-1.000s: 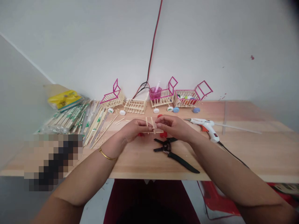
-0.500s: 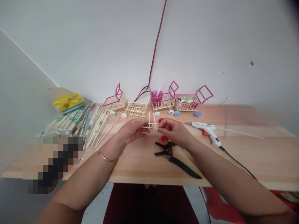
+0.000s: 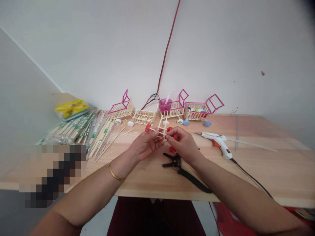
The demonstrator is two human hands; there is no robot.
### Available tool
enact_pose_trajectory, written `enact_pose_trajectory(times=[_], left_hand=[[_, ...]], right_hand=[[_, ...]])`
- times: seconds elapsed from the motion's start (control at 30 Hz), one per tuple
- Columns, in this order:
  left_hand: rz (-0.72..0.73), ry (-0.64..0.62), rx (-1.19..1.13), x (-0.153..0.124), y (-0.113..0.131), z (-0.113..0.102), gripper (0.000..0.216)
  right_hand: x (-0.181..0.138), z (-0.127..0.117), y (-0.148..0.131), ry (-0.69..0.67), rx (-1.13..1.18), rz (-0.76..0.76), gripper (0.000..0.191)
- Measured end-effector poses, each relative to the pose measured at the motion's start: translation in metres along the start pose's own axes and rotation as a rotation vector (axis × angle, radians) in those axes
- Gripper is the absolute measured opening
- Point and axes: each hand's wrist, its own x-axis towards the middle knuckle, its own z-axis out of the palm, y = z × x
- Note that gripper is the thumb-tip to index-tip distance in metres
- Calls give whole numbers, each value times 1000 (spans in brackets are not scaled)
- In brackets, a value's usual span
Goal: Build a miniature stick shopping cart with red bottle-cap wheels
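Fingers [image 3: 174, 131] kinda block part of the stick frame [image 3: 159, 124], cable [image 3: 168, 46] gets cut off up top, and a pixelated patch [image 3: 52, 177] hides some tabletop [image 3: 137, 178].

- We look at a small craft workspace: a wooden tabletop [image 3: 258, 170] set against a plain wall [image 3: 110, 49].
- We see handcraft tools on it: a white hot glue gun [image 3: 221, 141] with a glue stick [image 3: 251, 145] at its rear, and a black-handled cutter [image 3: 193, 180].
- We find raw material at the left: wrapped stick bundles [image 3: 71, 132], loose wooden sticks [image 3: 101, 134] and stick offcuts [image 3: 127, 132].
- We notice miniature stick-built carts [image 3: 198, 111] lined up along the wall, most trimmed in magenta.
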Motion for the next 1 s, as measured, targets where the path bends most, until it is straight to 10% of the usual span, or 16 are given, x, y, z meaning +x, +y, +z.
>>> enact_pose_trajectory(times=[1.0], left_hand=[[-86, 10, 32, -3, 0, 4, 10]], right_hand=[[6, -9, 4, -205, 532, 134, 26]])
